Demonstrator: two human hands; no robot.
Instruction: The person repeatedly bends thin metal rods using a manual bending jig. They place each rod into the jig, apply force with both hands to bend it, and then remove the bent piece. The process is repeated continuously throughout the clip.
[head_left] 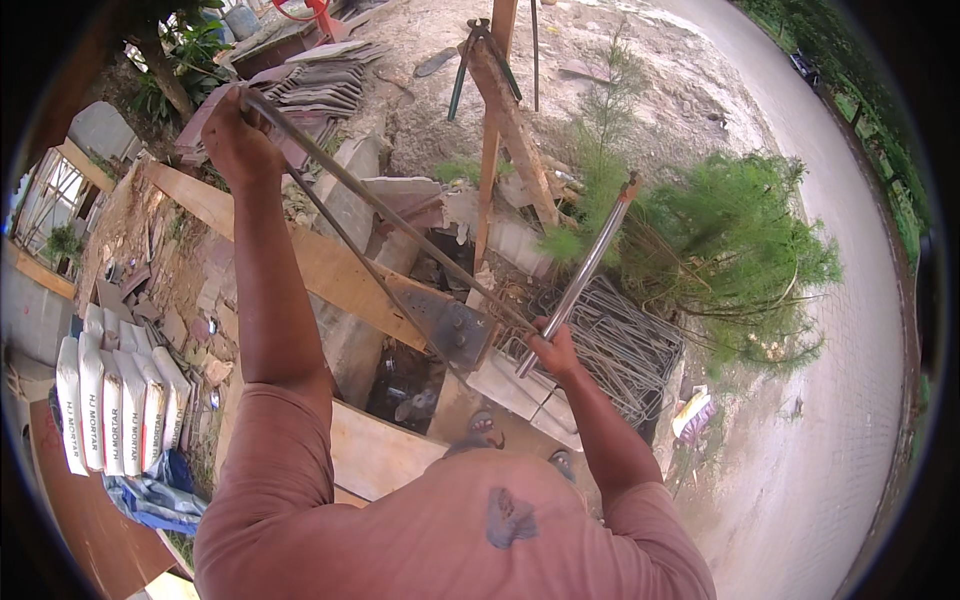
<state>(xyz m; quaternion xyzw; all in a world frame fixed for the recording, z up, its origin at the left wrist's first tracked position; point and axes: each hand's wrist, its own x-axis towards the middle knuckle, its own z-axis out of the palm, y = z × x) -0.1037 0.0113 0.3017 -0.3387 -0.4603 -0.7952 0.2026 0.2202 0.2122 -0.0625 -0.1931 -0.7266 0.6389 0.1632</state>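
Left hand (237,135) raised high and closed in a fist around the upper end of a long, thin, dark steel reinforcing rod (370,200). The rod runs down to a grey steel bending plate (452,330) fixed on a broad pale wooden plank (330,268) and appears already folded there into two legs. Right hand (553,350), lower and closed, grips the foot of a shiny round metal lever pipe (583,270) that angles up to the right. Judged from the rod's shape, one bend seems formed; whether more are needed cannot be told. Behind lies a heap of bent grey wire stirrups (620,345).
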